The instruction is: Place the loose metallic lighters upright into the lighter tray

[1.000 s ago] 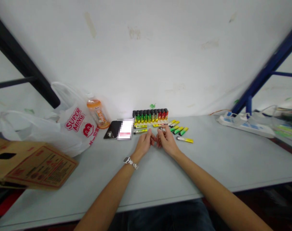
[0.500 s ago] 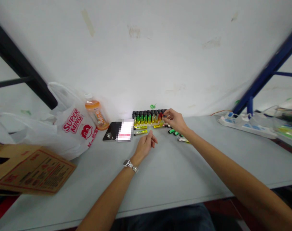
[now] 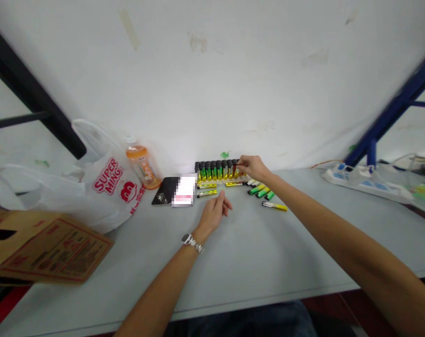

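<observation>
A row of upright lighters (image 3: 217,170) with black caps and green, yellow and red bodies stands in a tray at the back of the grey table (image 3: 233,262). My right hand (image 3: 251,166) reaches to the row's right end, its fingers pinched on a lighter there. My left hand (image 3: 215,211) rests on the table in front of the row, with loosely curled fingers and nothing in it; a watch is on that wrist. Loose green lighters (image 3: 262,190) and a yellow one (image 3: 274,206) lie to the right. Two more yellow ones (image 3: 207,189) lie before the row.
A black phone (image 3: 165,196) lies left of the row, beside an orange bottle (image 3: 142,166) and a white "SUPER MING" plastic bag (image 3: 107,187). A cardboard box (image 3: 47,250) sits at the left edge. A white power strip (image 3: 359,185) lies at the right.
My right hand left my left hand, carried a lighter to the row's right end and is now pinched on a lighter at the tray. My left hand stayed on the table.
</observation>
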`<state>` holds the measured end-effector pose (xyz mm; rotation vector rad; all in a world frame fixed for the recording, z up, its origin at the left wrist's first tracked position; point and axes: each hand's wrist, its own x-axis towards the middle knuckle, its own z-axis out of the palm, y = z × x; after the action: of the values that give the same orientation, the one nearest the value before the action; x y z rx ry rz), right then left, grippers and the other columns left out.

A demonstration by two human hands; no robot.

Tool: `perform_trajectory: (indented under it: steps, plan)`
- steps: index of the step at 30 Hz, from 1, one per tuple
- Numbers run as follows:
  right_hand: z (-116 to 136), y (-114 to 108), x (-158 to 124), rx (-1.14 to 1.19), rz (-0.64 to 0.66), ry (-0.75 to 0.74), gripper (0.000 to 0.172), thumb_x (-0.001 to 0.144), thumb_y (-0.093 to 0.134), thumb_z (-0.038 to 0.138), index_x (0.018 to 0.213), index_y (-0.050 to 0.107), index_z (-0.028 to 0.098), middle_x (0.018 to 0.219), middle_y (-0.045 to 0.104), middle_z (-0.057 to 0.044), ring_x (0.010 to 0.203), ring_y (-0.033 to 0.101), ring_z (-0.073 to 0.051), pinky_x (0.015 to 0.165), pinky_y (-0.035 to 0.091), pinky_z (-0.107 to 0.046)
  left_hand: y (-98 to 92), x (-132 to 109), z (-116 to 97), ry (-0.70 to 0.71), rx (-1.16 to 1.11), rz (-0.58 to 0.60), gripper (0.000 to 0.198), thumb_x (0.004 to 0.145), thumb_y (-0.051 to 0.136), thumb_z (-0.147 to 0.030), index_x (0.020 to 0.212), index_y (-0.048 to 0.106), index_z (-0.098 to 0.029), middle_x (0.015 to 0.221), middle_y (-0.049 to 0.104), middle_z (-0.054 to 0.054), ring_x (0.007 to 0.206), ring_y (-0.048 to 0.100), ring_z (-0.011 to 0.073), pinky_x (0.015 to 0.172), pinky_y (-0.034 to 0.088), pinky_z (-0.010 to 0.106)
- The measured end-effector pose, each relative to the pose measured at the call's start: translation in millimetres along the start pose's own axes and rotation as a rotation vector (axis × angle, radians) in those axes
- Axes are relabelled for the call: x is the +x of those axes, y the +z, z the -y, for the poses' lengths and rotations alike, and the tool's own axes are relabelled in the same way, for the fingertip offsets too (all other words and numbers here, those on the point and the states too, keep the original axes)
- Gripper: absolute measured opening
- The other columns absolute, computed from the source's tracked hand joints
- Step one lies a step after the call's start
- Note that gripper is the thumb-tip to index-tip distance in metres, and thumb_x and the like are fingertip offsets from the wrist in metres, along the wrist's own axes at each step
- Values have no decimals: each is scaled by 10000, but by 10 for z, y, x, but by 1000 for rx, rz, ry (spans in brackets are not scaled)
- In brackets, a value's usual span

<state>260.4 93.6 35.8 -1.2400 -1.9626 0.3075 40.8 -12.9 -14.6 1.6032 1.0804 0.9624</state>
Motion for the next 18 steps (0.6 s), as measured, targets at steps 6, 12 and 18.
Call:
perform_trajectory:
  steps: [6,12,18]
  plan:
    - [-35,28,-22,-128,-5,-39,147,813,622,208,860,748,150,866,644,-59,763,595,-167,764,471,-285,10,1,-6,9,-14,-10,711,919,265,-688,658,648,-149,502,529,13,480,475,115,504,339,251]
    - [20,106,-265,-317,-26,10,400,934,521,328,1280,656,179,1025,475,-96,881,573,-210,902,473,-354,13,-10,-41,-8,17,-13,706,918,267,-687,650,640,-151,499,524,13,483,479,120,507,339,253]
    - [111,-25,-773,-244,-59,72,478,923,471,236,1399,467,184,1130,489,-108,912,580,-219,900,468,-361,16,11,9,89,181,-21,572,947,340,-593,719,644,-165,543,549,1,526,502,131,539,358,255]
